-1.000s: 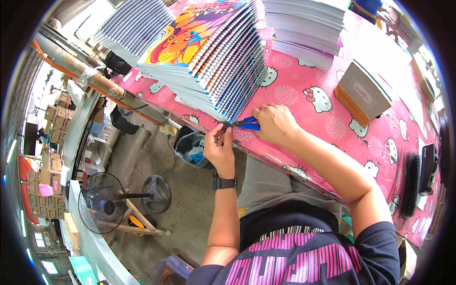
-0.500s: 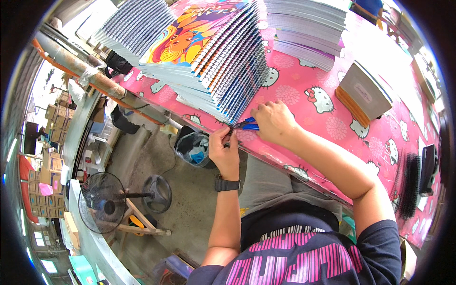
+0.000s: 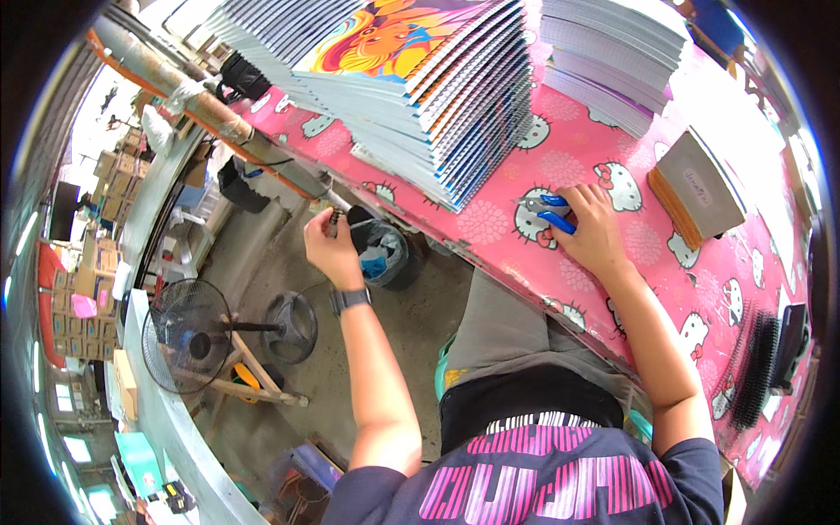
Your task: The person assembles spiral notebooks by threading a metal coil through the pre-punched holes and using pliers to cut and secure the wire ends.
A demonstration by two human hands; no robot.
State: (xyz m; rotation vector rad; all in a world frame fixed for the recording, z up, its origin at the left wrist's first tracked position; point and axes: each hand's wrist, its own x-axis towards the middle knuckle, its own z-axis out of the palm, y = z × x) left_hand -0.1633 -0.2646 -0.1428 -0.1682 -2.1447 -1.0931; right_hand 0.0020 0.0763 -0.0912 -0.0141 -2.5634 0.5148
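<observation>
My right hand (image 3: 591,229) rests on the pink tabletop, its fingers closed round blue-handled pliers (image 3: 556,220). The small jaws of the pliers point left, over a printed cat face. Off the table's edge, my left hand (image 3: 334,254) is raised with thumb and fingers pinched on a short dark piece of coil (image 3: 336,219). Below and right of that hand stands a bin (image 3: 395,262) lined with a dark bag, with blue scraps inside. A tall stack of spiral-bound notebooks (image 3: 472,131) stands just beyond both hands, its coils facing right and the top cover brightly coloured.
Another notebook stack (image 3: 612,66) stands at the far right, beside a wood-based block with a grey face (image 3: 700,188). A black brush (image 3: 754,372) lies near the right edge. A standing fan (image 3: 188,337) and an orange-edged pipe (image 3: 210,109) are at left.
My left hand has moved left, away from the notebook stack, toward the bin with the coil piece. My right hand and the pliers have drawn right, away from the notebooks' corner.
</observation>
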